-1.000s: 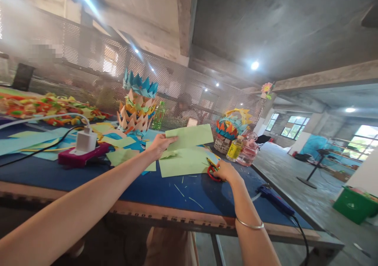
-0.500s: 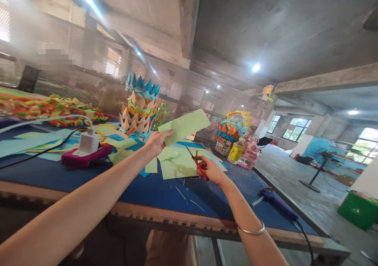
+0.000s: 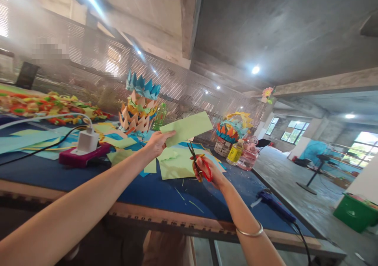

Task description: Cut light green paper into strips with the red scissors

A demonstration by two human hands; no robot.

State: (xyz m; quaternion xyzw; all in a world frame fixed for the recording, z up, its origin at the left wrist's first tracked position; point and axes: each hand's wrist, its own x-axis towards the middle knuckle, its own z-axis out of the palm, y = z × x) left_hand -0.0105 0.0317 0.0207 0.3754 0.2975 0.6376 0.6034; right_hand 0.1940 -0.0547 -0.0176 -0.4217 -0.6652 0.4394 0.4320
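A strip of light green paper [image 3: 190,128] is pinched at its left end by my left hand [image 3: 159,143], raised above the table. My right hand [image 3: 209,172], wearing a bangle at the wrist, grips red-handled scissors [image 3: 208,169]; their dark blades point up and slightly apart, just below the paper strip. Under both hands, a larger sheet of light green paper [image 3: 174,170] lies on the blue tabletop [image 3: 141,193] with a smaller green piece on it. Thin green paper slivers [image 3: 196,206] are scattered near the front edge.
Stacked paper crowns [image 3: 137,116] stand behind my left hand. A white charger [image 3: 88,140] sits in a magenta power strip [image 3: 84,158] at left. To the right are a yellow-labelled bottle [image 3: 235,152], a pink bottle [image 3: 248,155] and a blue glue gun [image 3: 276,206] with its cord.
The scissors have turned in my right hand, their blades now pointing more upward and nearer the paper strip. My left hand keeps its hold, with the strip shifted slightly.
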